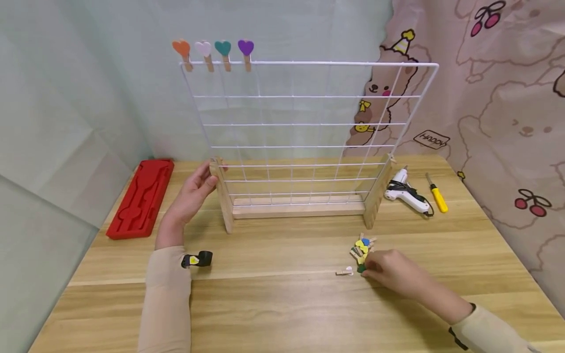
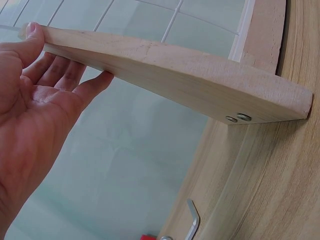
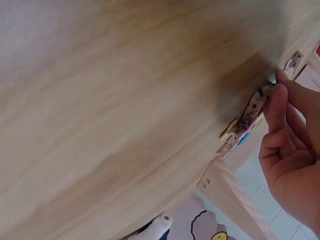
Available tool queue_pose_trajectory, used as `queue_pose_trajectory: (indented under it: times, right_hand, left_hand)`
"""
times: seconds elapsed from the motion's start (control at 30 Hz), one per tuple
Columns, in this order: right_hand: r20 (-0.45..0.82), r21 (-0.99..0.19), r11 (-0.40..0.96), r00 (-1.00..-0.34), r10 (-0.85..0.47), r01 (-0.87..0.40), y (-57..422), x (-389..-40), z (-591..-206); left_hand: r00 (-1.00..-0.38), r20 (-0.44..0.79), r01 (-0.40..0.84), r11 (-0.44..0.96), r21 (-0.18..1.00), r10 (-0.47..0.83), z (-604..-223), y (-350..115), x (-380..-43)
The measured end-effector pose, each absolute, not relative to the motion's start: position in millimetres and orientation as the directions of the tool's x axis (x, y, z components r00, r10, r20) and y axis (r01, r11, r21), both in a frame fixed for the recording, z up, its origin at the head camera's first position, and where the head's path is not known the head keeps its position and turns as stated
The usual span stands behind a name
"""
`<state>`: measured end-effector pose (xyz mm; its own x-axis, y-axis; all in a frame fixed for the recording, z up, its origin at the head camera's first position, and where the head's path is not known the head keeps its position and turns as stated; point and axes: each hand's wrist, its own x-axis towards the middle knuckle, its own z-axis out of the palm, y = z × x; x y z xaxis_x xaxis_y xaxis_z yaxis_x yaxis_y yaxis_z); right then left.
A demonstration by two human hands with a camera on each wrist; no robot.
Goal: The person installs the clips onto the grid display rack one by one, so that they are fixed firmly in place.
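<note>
My left hand grips the left wooden side post of a stand, thumb on its front edge and fingers behind it. A white wire grid rises from this stand and leans back. Along the grid's top left wire sit several heart clothespins, from an orange one to a purple one. On the table at right, my right hand pinches a clothespin with a dark green heart between thumb and forefinger. Right beside it lies a small pile of clothespins. A white-heart clothespin lies apart, to its left.
A red moulded tray lies at the left. Behind the stand's right post are a white glue gun with its cord and a yellow-handled screwdriver. The left wrist view shows a hex key on the table.
</note>
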<state>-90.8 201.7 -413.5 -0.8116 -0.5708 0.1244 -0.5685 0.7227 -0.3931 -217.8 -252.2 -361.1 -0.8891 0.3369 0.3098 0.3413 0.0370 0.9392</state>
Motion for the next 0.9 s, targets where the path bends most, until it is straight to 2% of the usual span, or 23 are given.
queue_pose_trajectory:
  times: [0.2,0.37,0.6,0.7,0.9]
  right_hand:
    - [0.045,-0.479,0.726,-0.84,-0.541,-0.493,201,-89,-410]
    - [-0.002,-0.497,0.723,-0.833,-0.554,-0.48,203,-87,-405]
    - [0.077,-0.485,0.678,-0.799,-0.596,-0.552,203,-92,-390]
    - [0.121,-0.486,0.674,-0.807,-0.578,-0.556,202,-100,-379]
    - [0.243,-0.562,0.591,-0.799,-0.55,-0.579,187,-118,-354]
  left_hand:
    - [-0.885,0.318,0.352,0.043,0.935,0.342,-361,-252,-218]
    - [-0.888,0.312,0.35,0.058,0.935,0.337,-360,-253,-217]
    - [-0.891,0.3,0.337,0.055,0.94,0.34,-360,-253,-216]
    - [-0.897,0.292,0.332,0.07,0.941,0.333,-360,-253,-216]
    - [-0.893,0.301,0.338,0.058,0.939,0.335,-361,-253,-217]
